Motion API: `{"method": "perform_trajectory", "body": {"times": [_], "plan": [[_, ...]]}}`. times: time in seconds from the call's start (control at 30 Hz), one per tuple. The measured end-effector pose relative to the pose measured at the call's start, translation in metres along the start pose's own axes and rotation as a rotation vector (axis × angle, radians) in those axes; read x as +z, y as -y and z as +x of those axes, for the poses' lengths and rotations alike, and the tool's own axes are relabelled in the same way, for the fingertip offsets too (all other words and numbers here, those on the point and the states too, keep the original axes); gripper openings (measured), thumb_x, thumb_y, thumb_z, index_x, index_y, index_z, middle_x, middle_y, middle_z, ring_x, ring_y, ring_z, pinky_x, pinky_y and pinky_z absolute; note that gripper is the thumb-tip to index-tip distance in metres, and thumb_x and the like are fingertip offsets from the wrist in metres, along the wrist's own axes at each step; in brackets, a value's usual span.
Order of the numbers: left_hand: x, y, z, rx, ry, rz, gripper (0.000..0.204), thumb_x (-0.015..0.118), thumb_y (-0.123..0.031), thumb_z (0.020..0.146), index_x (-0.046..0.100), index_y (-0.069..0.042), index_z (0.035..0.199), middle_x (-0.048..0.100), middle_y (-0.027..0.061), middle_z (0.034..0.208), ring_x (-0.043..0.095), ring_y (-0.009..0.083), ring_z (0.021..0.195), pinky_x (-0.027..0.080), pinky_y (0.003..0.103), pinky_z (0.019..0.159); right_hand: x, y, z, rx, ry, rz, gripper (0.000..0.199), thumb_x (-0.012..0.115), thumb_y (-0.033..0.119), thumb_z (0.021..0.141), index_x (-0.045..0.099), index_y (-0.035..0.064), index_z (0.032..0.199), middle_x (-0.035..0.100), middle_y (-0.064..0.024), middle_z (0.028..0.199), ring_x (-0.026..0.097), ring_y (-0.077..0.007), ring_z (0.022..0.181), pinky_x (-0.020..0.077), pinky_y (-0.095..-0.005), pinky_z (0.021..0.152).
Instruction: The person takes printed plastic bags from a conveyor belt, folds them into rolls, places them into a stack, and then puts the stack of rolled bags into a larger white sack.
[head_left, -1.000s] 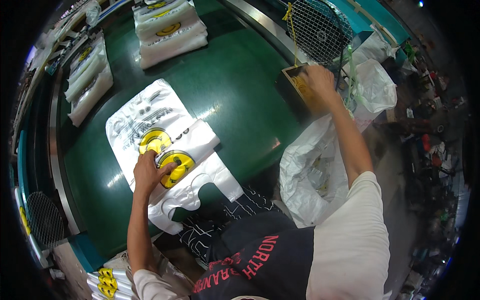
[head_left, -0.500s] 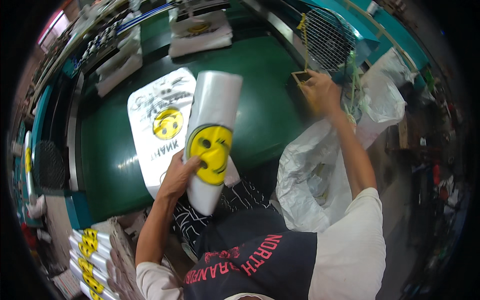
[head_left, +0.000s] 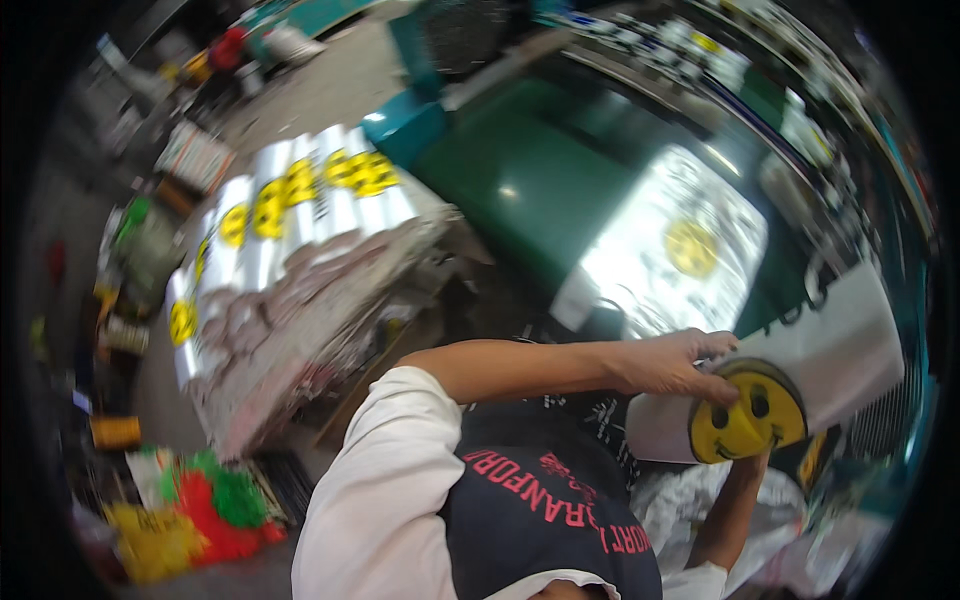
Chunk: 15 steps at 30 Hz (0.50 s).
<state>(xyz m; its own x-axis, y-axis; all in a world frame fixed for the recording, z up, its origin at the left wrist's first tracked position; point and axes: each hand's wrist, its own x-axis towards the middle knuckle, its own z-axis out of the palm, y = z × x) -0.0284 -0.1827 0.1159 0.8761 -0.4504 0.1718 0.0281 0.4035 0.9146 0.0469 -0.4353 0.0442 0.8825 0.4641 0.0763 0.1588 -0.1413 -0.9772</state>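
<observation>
A folded bundle of white plastic bags (head_left: 850, 330) with a yellow smiley print lies across the right side of the view. My left hand (head_left: 690, 365) is closed on its edge, the thumb pressed on the yellow face. My right forearm rises from the lower edge behind the bundle, which hides that hand's fingers. Beyond my left hand, a flat white smiley bag stack (head_left: 660, 240) rests on the green conveyor belt (head_left: 530, 150). Several folded smiley bag bundles (head_left: 265, 215) lie side by side on a pale, worn-edged stack to the left.
A large white plastic sack (head_left: 680, 495) stands at my lower right. Red, green and yellow plastic material (head_left: 210, 510) lies on the floor at lower left. A teal machine corner (head_left: 405, 130) juts out between the bundles and the belt. More bags (head_left: 805, 130) sit at the belt's far right.
The view has swung left, bringing the bundles on the pale stack into fuller sight. The held bundle has tilted from upright to slanting. My right hand has moved from the small box-like object behind the bundle.
</observation>
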Motion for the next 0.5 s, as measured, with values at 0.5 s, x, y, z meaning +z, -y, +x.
{"method": "perform_trajectory", "body": {"times": [0.5], "plan": [[-0.045, -0.019, -0.087, -0.039, -0.119, -0.055, 0.042, 0.072, -0.024, 0.083, 0.059, 0.004, 0.112, 0.065, 0.0071, 0.104, 0.059, 0.0097, 0.09, 0.049, 0.025, 0.078, 0.039, -0.019, 0.038, -0.039, 0.133, 0.077, 0.052, 0.05, 0.036, 0.094, 0.044, -0.0001, 0.13, 0.058, -0.015, 0.117, 0.056, -0.0259, 0.096, 0.0459, -0.0389, 0.083]]}}
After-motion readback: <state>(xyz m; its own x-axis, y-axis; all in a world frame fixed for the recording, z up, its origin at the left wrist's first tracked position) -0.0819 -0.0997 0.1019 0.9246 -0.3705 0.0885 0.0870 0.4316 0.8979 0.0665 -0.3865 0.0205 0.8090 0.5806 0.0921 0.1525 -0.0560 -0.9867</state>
